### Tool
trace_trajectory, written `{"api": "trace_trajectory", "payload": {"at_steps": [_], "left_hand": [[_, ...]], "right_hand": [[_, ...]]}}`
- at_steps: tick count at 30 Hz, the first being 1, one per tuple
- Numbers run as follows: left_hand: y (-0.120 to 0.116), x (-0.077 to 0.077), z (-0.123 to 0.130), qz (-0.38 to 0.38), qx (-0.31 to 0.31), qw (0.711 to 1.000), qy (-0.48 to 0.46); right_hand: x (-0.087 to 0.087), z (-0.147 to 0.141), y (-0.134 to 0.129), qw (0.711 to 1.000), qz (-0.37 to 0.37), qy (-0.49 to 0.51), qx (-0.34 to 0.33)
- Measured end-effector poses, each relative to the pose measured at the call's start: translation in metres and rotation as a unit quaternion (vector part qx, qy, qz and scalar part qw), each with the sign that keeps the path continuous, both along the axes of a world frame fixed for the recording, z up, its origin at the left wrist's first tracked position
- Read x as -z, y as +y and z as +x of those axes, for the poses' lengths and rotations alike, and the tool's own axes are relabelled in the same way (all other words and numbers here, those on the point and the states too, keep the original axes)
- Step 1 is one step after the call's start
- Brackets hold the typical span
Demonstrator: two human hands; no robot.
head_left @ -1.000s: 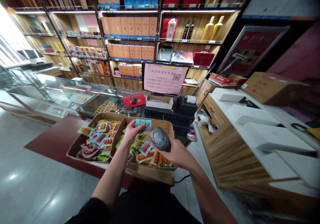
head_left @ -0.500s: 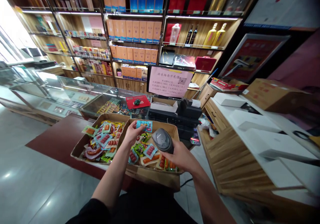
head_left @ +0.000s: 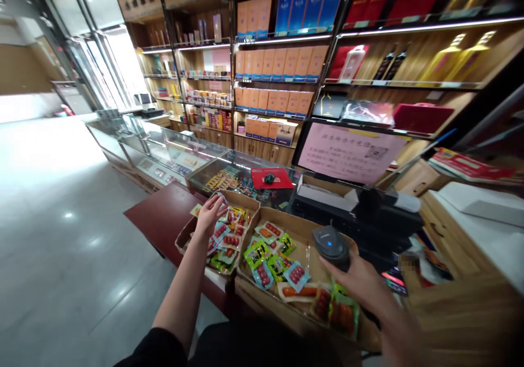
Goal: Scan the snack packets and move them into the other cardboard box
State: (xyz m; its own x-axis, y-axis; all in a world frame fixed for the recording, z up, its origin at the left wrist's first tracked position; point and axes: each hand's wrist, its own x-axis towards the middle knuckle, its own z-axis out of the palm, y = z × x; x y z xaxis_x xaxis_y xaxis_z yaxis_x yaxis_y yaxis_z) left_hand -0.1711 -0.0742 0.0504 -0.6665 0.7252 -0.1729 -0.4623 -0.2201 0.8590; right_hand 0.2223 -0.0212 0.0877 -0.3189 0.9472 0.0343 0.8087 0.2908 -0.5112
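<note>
My right hand [head_left: 364, 279] is wrapped round a dark grey handheld barcode scanner [head_left: 331, 244], which shows a small blue light. The scanner hovers over the right side of a cardboard box [head_left: 244, 285] holding sausage packets [head_left: 297, 275] and green snack packets. My left hand [head_left: 210, 214] is over a second cardboard box [head_left: 245, 199] on the left, which is heaped with similar small packets [head_left: 230, 240]. Its fingers are closed at the tips on a small blue packet [head_left: 222, 197], mostly hidden and seen nearly edge-on.
A red mat [head_left: 282, 178] with a dark green object lies on the glass counter [head_left: 196, 151]. Behind the right box stands a monitor covered by a pink handwritten sign [head_left: 352, 151]. A brown-red tabletop [head_left: 159, 214] extends left. Shelves of boxed goods [head_left: 282, 64] line the back.
My left hand has carried the blue packet from above the right box to above the left one. The scanner stays over the right box, and the view has turned left.
</note>
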Motion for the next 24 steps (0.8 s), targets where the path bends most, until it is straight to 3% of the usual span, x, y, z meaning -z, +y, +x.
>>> {"api": "trace_trajectory", "payload": {"at_steps": [4, 9, 13, 17, 20, 24], "left_hand": [[-0.004, 0.006, -0.017, -0.010, -0.004, 1.000, -0.003], [0.011, 0.015, -0.008, -0.013, 0.045, 0.999, 0.017], [0.036, 0.019, 0.025, -0.035, 0.113, 0.993, 0.026], [0.058, 0.026, 0.078, -0.037, 0.208, 0.975, 0.063], [0.065, 0.034, 0.119, -0.049, 0.315, 0.936, 0.151], [0.065, 0.046, 0.159, -0.064, 0.420, 0.837, 0.345]], "right_hand": [[0.004, -0.014, 0.003, 1.000, 0.017, 0.000, 0.000], [0.000, -0.017, -0.004, 0.999, 0.025, 0.020, 0.019], [-0.013, -0.008, -0.012, 0.999, 0.019, 0.023, 0.043], [-0.029, 0.003, -0.022, 0.998, 0.024, 0.031, 0.048], [-0.036, 0.011, -0.029, 0.999, 0.023, 0.025, 0.043], [-0.039, 0.022, -0.035, 0.999, 0.012, 0.026, 0.025]]}}
